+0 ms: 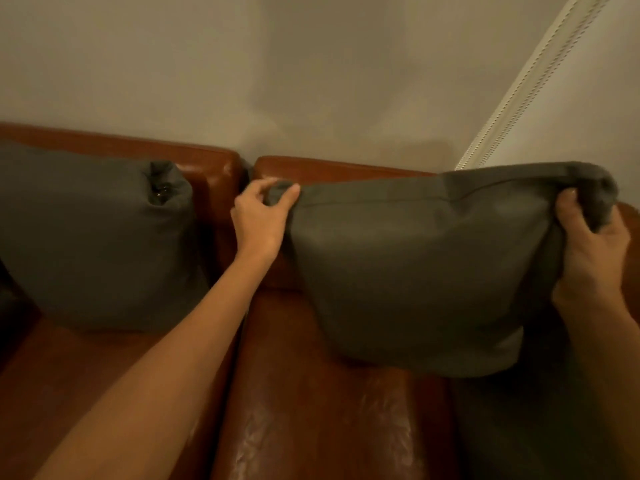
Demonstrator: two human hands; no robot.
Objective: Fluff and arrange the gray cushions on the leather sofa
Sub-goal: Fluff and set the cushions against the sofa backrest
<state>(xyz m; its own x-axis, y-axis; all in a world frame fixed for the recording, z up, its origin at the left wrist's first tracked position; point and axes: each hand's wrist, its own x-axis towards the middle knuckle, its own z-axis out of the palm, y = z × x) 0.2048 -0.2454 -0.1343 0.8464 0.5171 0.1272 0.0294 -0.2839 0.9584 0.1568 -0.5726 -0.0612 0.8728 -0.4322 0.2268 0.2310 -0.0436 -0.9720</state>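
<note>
While both hands pinch its top corners to hang and shake filling down | left hand (260, 220), right hand (588, 233) grip right cushion (415, 271), frame right | second cushion (93, 237) propped left on sofa (311, 393).

The brown leather sofa (311, 410) stands against a pale wall, its back made of two padded sections with a narrow gap between them just above the left hand (258, 225). Its glossy seat is also split by a seam that runs under the left forearm. One gray cushion (93, 244) stands on the seat well to the left of the left hand, leaning upright against the backrest. A second gray cushion (419, 271) sits between the two hands, its lower edge on the seat, its top corners pinched by the left hand and the right hand (588, 244).
</note>
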